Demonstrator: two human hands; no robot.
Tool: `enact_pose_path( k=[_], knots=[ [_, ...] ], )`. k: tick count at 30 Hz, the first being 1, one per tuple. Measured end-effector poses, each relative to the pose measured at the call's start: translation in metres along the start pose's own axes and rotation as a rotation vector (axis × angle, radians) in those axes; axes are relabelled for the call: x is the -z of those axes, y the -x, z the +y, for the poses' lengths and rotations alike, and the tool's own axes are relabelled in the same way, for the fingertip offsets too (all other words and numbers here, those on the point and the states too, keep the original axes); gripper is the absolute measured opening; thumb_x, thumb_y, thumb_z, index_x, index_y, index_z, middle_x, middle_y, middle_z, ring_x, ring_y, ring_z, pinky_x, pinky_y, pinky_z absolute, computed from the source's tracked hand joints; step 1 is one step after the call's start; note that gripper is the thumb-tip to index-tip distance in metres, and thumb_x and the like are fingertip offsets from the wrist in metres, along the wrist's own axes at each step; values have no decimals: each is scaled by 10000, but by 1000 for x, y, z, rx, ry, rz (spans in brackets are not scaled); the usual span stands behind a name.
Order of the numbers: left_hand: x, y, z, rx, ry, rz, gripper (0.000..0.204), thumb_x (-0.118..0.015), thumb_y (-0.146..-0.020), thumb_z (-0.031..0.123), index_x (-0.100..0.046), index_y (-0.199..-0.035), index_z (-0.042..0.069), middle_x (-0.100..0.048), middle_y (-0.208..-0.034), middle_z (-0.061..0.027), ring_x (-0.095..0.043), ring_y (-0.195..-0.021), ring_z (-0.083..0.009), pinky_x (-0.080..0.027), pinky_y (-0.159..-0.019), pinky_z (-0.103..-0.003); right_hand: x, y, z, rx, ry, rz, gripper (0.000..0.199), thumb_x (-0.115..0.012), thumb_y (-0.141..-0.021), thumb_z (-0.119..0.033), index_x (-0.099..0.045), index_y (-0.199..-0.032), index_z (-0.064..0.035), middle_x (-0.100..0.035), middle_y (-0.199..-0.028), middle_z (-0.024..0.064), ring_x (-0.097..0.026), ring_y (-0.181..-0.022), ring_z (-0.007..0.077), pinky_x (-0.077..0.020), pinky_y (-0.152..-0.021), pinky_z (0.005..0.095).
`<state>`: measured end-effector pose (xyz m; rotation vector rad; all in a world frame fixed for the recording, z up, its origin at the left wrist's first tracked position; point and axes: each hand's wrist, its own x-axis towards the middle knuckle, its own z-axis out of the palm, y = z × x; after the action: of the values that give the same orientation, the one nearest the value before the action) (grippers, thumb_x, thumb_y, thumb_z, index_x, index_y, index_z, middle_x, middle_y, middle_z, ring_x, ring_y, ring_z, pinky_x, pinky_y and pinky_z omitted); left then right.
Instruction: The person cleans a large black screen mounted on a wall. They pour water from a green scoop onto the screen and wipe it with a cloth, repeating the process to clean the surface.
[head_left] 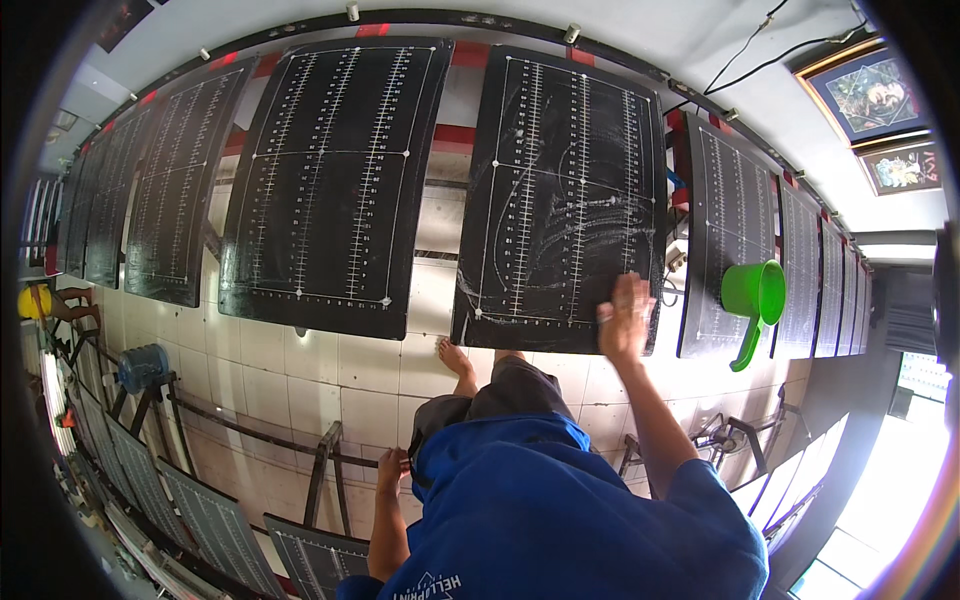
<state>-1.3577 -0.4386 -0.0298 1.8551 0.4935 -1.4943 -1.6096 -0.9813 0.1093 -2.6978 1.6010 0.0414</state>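
A person's right hand (626, 318) presses flat and ungripping on the lower right corner of a smeared black ruled board (563, 200) leaning against the wall, left hand (391, 467) resting on the knee; leaning harder could slide the board.

The person wears a bright blue short-sleeved shirt (560, 510) with small white lettering near its hem at 6 o'clock. Dark grey shorts (500, 395) show above it toward 12 o'clock. Both forearms, both hands and the 1 visible foot (455, 357) are bare.
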Motion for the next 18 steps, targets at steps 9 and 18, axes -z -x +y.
enact_pose_path(
  k=[9,18],
  knots=[
    [-22,-1,19,-167,-37,-19,358,-540,-985,369,-622,-1067,31,-706,-1003,-102,-681,-824,-208,-527,-643,-321,36,-7,-217,532,-329,-121,818,-620,-901,-538,-422,-1487,-3,-299,-1581,194,-235,-1488,396,-207,-1222,554],
    [-36,48,-11,-95,61,54,339,-521,-997,310,-627,-1033,-10,-684,-870,-112,-693,-772,-200,-546,-588,-338,12,-350,-177,331,-228,506,628,-439,-1034,-449,-499,-1390,64,-412,-1493,269,-396,-1371,462,-312,-1144,581]
  ],
)
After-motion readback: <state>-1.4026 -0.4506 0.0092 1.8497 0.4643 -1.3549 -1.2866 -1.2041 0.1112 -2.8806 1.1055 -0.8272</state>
